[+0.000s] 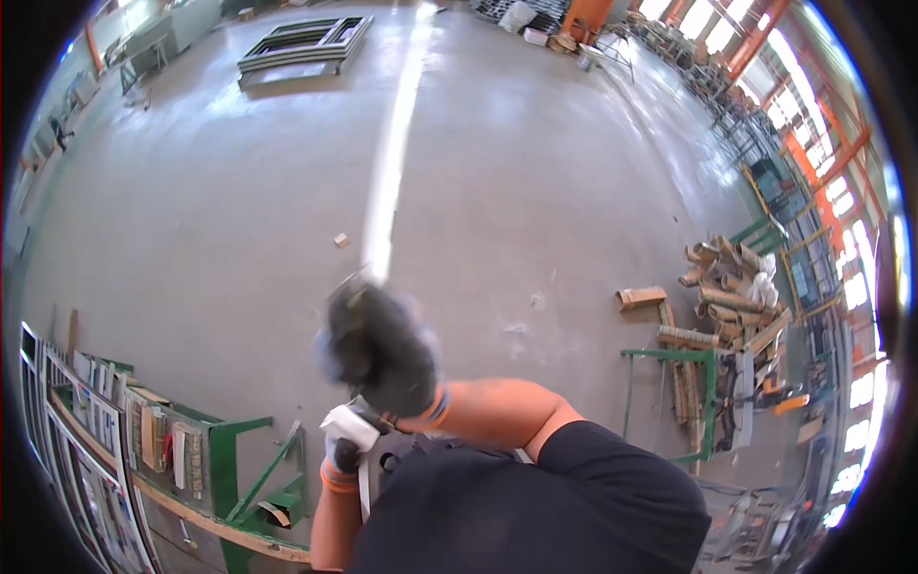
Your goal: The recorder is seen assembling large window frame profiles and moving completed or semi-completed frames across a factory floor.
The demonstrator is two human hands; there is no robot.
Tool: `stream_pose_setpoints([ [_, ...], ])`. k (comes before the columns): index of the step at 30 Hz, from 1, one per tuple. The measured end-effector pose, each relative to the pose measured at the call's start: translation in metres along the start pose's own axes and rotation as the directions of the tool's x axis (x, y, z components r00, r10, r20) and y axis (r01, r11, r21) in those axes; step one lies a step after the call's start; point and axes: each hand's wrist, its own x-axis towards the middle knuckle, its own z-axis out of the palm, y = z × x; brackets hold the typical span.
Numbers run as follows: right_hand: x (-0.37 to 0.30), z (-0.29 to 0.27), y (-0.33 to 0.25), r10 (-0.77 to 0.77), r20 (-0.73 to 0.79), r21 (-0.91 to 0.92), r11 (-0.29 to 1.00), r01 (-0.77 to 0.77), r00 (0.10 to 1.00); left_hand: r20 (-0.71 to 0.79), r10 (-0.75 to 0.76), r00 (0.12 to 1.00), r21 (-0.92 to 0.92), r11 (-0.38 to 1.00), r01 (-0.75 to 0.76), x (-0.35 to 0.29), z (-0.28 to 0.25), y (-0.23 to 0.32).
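Observation:
My right hand (382, 349), in a dark grey glove with an orange cuff, is raised in front of my chest. Motion smears it, but the fingers look curled round something dark that I cannot make out. Lower and closer to my body, my left hand (342, 457) wears a grey glove with an orange cuff. It is closed on a white angular piece (350, 428), whose far side is partly covered by the right glove. A narrow pale bar (364, 490) shows between my left forearm and my dark shirt.
Metal frames (81, 435) lean on a green rack (225, 469) at the left. Cardboard tubes (732, 297) are piled beside a green stand (710, 402) on the right. Stacked frames (306, 46) lie far off. A bright white strip (394, 172) stretches away beyond my right hand.

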Motion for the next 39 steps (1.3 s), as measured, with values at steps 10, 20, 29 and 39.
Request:
stream_pose_setpoints([
  [10, 0.283, -0.122, -0.094, -0.815, -0.018, -0.597, 0.473, 0.647, 0.579, -0.083, -0.224, 0.971, -0.052, 0.974, 0.220, 0.139, -0.193, 0.154],
  [20, 0.564, -0.280, 0.328, 0.648, -0.057, -0.918, 0.265, -0.294, 0.759, -0.604, -0.132, 0.786, -0.207, 0.978, 0.006, 0.302, -0.400, 0.227],
  [29, 0.701, -0.220, 0.516, 0.915, 0.238, -0.942, 0.135, -0.308, -0.326, -0.921, 0.151, 0.359, 0.184, 0.981, 0.058, 0.341, -0.541, 0.317],
  [39, 0.850, -0.137, 0.549, 0.952, 0.141, -0.976, 0.089, -0.196, -0.271, -0.956, 0.223, 0.192, 0.246, 0.963, 0.106, 0.188, -0.622, 0.390],
])
